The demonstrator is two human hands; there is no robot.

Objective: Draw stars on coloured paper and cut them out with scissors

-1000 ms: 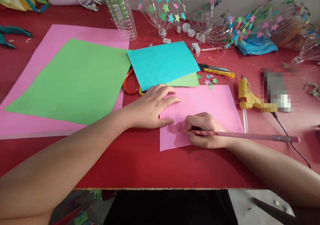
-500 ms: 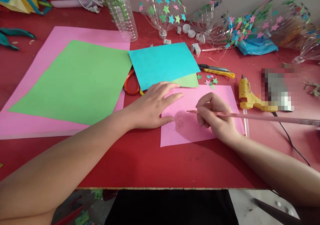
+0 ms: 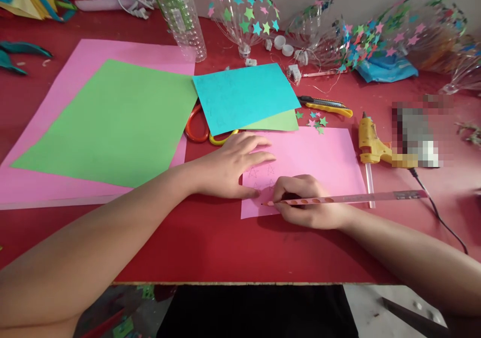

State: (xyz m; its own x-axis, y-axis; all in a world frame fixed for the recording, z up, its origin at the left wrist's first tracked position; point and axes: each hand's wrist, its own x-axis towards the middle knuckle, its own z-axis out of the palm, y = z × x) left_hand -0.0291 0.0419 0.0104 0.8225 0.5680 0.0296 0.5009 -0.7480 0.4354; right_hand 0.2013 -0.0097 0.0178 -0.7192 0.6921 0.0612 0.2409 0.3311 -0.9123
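Observation:
A small pink sheet of paper (image 3: 323, 157) lies on the red table, with a few pencil-drawn stars near its left side. My left hand (image 3: 236, 165) rests on the sheet's left edge, fingers spread and holding nothing. My right hand (image 3: 311, 202) is closed around a long pink pencil (image 3: 349, 197), whose tip is at the lower left of the sheet, close to my left thumb. A blue sheet (image 3: 248, 97) and a light green one (image 3: 278, 121) lie just beyond, partly covering scissors with red and yellow handles (image 3: 197, 127).
Left are a large green sheet (image 3: 112, 122) on pink paper (image 3: 75, 77) and teal pliers (image 3: 22, 52). A bottle (image 3: 184, 24) stands behind. Star-covered plastic pieces (image 3: 244, 17) line the wall. A cutter (image 3: 326, 106), paper stars (image 3: 317, 122) and a yellow glue gun (image 3: 370, 140) lie right.
My right hand has moved down and left with the pencil, bringing its tip to the sheet's lower left. My left hand has slid slightly down, uncovering more of the yellow scissor handle.

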